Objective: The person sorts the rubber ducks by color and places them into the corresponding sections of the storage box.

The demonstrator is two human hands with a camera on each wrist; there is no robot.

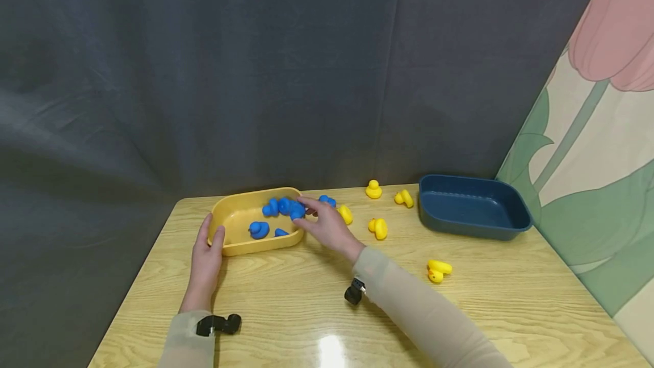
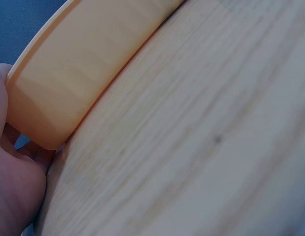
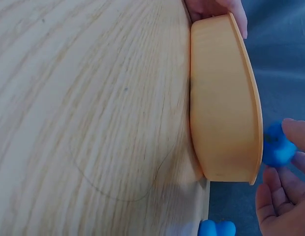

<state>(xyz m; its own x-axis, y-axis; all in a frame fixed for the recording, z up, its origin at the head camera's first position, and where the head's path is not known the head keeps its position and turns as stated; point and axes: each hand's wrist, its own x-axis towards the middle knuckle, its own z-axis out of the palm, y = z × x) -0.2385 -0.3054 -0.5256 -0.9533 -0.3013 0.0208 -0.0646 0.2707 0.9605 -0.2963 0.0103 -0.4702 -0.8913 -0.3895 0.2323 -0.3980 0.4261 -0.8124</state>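
A yellow plastic tray (image 1: 265, 247) stands at the back left of the table, with several blue rubber ducks (image 1: 259, 230) lying in it. At its left end my left hand (image 1: 205, 260) grips the wall, thumb at the front near corner and fingers around the outer side. Over the tray's right end, my right hand (image 1: 329, 229) holds a blue rubber duck (image 3: 278, 145) between thumb and fingers, just inside the rim. Another blue duck (image 1: 327, 201) sits on the table behind the right hand, partly hidden by it. A yellow duck (image 1: 346, 214) lies close to that hand.
More yellow ducks (image 1: 379, 229) lie scattered on the wooden table (image 1: 286, 311) right of the tray; one (image 1: 438, 271) is nearer the front. A dark blue tray (image 1: 475, 230) stands at the back right. A grey curtain (image 1: 306, 72) hangs behind the table.
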